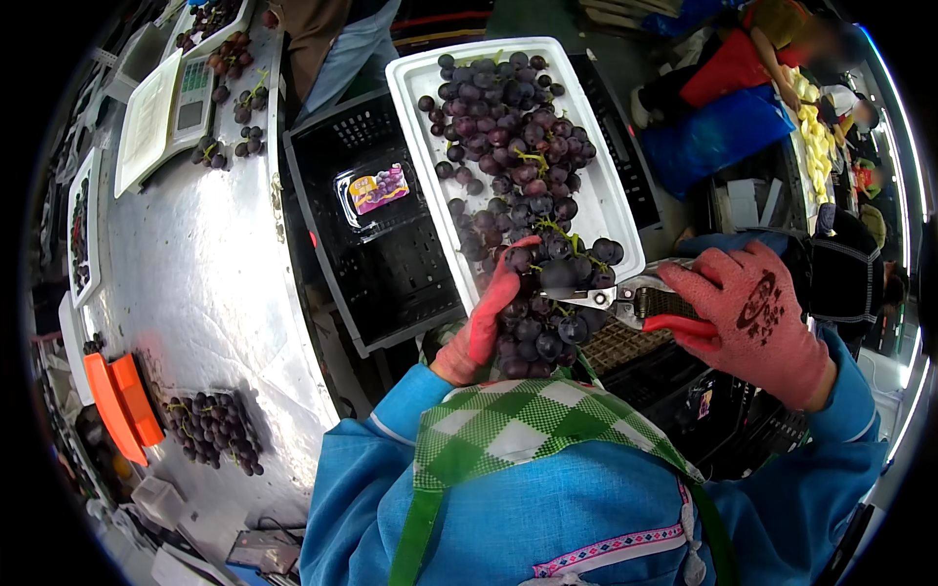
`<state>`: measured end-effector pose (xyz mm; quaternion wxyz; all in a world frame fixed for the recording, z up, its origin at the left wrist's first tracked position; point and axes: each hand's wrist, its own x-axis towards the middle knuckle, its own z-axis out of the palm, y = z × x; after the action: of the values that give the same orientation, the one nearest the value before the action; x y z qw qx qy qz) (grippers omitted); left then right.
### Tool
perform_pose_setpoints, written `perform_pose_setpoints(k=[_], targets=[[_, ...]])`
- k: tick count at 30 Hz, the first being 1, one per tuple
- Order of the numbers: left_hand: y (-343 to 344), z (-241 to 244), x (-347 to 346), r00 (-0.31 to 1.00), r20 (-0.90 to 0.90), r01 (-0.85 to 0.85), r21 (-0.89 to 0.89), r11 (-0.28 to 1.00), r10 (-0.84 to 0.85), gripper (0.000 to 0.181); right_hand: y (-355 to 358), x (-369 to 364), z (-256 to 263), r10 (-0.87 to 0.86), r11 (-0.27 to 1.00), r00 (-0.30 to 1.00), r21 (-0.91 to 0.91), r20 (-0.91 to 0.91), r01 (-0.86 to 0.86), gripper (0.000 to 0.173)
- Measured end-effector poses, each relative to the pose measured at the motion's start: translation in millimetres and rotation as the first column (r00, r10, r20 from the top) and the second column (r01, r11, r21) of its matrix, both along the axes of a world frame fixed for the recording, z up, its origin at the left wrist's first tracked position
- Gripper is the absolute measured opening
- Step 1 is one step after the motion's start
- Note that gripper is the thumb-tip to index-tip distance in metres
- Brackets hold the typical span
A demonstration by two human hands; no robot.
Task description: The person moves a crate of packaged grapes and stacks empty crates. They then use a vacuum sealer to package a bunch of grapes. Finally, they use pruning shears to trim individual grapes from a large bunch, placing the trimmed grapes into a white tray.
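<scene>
My left hand (487,319), in a pink-red glove, holds a bunch of dark purple grapes (538,340) at the near end of a white foam tray (432,168). Its palm and some fingers are hidden behind the grapes. In my right hand (747,311), gloved alike, are pruning shears (637,304) with red handles. Their blades reach in among the grapes beside a green stem; the blade tips are hidden. More dark grapes (506,110) on green stems fill much of the tray.
Black plastic crates (352,293) stand under and beside the tray, one holding a labelled clear grape pack (374,194). A metal table (220,256) at left bears a scale (172,117), grape bunches (212,432) and an orange plastic holder (124,406). Other people work at upper right.
</scene>
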<state>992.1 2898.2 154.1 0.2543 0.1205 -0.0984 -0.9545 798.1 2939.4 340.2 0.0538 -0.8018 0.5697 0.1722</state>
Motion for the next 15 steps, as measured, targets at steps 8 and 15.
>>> perform_pose_setpoints(k=[8,15], targets=[[0.2,-2.3,-2.7,0.998,-0.033,0.051,0.038,0.998,-0.05,0.067,6.8,5.3,0.8,-0.038,0.999,0.998,0.012,-0.049,0.038,0.043],[-0.6,-4.8,-0.8,0.998,0.021,0.055,0.005,0.998,-0.055,0.066,4.0,4.3,-5.6,0.009,1.0,0.997,-0.011,-0.081,-0.01,0.042]])
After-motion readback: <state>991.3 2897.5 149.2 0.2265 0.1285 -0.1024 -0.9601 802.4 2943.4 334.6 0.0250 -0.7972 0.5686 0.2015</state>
